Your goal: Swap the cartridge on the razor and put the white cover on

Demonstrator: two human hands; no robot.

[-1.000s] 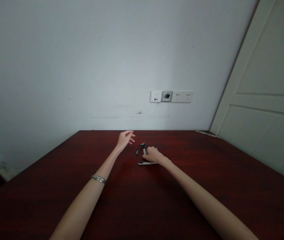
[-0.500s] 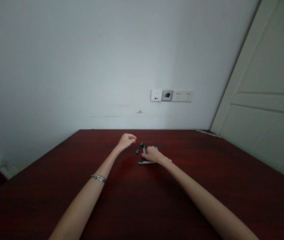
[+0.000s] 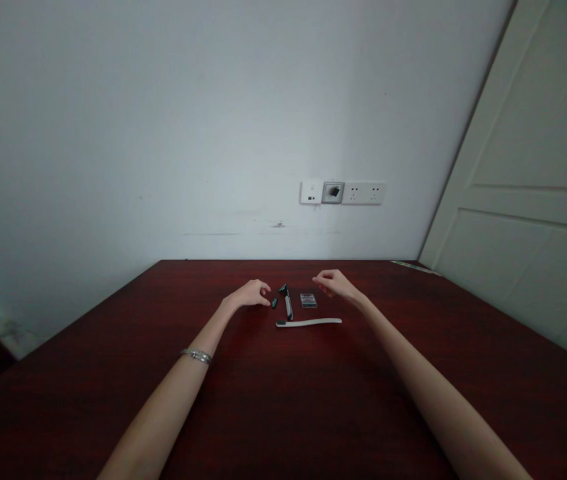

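Observation:
My left hand (image 3: 252, 293) hovers at the table's middle, thumb and fingers apart with nothing in them. Just right of its fingertips lies a small green and black razor cartridge (image 3: 274, 303). A razor (image 3: 288, 307) with a grey and black handle lies beside it, its dark head pointing away from me. To the right of the razor rests a small clear plastic case (image 3: 308, 301). A long white stick (image 3: 313, 323) with a dark block at its left end, like a toothbrush, lies crosswise nearer to me. Beyond the case, my right hand (image 3: 334, 283) has loosely bent fingers, apart and holding nothing visible.
The dark red wooden table (image 3: 283, 400) reaches back to a white wall (image 3: 213, 133). Sockets and switches (image 3: 363, 193) are set in the wall. A pale strip (image 3: 416, 267) lies at the back right edge, near a white panelled door (image 3: 528, 200).
My right hand has let go of the razor and moved right and away, uncovering the case. My left hand has come down closer to the cartridge, its fingers spreading.

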